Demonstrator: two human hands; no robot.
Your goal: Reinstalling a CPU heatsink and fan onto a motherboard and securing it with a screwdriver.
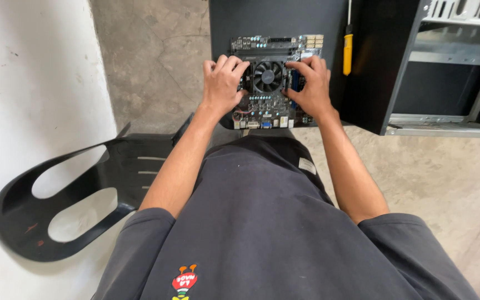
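Motherboard [268,105], top centre | your left hand [222,83] and right hand [312,86] fingers clamp fan [268,76] | uneven pressing could flex board, bend pins

Black panel [223,19] lies flat on the concrete floor [429,166], carries a motherboard [273,83] with a round fan at its middle. Yellow-handled screwdriver [348,53] on the panel too, just beside the board's right edge (shaft points away). Open metal computer case [451,72] sits on the floor, right of the panel. Black plastic chair [84,194] on the floor, left.
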